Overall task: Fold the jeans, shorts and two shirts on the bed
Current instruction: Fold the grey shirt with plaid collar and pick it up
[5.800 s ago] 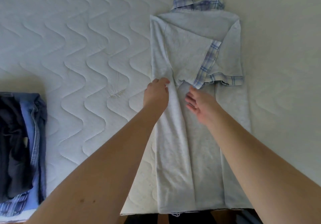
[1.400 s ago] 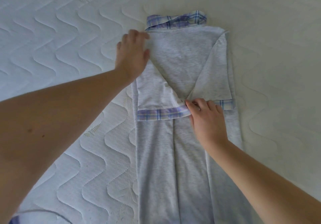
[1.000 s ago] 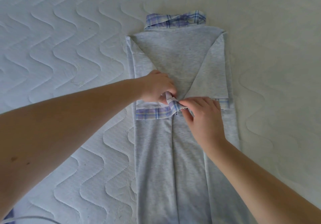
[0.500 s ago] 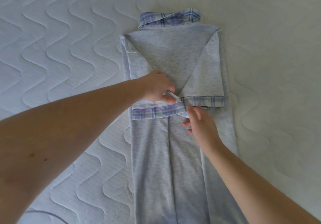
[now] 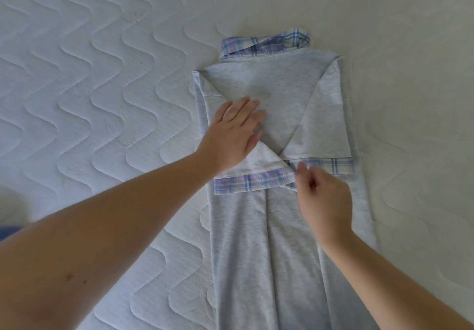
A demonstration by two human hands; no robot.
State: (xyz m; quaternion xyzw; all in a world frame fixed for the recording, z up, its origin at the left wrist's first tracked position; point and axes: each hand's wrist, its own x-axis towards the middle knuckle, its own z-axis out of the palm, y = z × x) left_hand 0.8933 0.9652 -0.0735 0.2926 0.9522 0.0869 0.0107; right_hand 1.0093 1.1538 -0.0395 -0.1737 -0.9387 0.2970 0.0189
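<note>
A light grey shirt (image 5: 282, 240) with a plaid collar (image 5: 266, 46) lies lengthwise on the bed, its sides and both sleeves folded inward. My left hand (image 5: 232, 135) lies flat with straight fingers on the left folded sleeve. My right hand (image 5: 320, 201) has its fingers curled and pinches the plaid cuff (image 5: 256, 182) of the left sleeve where it meets the right sleeve's cuff (image 5: 331, 163). The jeans, shorts and other shirt are out of view except for a blue sliver (image 5: 6, 231) at the left edge.
The white quilted mattress (image 5: 102, 86) spreads wide to the left of the shirt and smoother to the right (image 5: 415, 99). The shirt's lower end runs off the bottom of the frame.
My left hand let go of the sleeve corner and moved up to lie flat on the sleeve. My right hand shifted to pinch the cuff's end.
</note>
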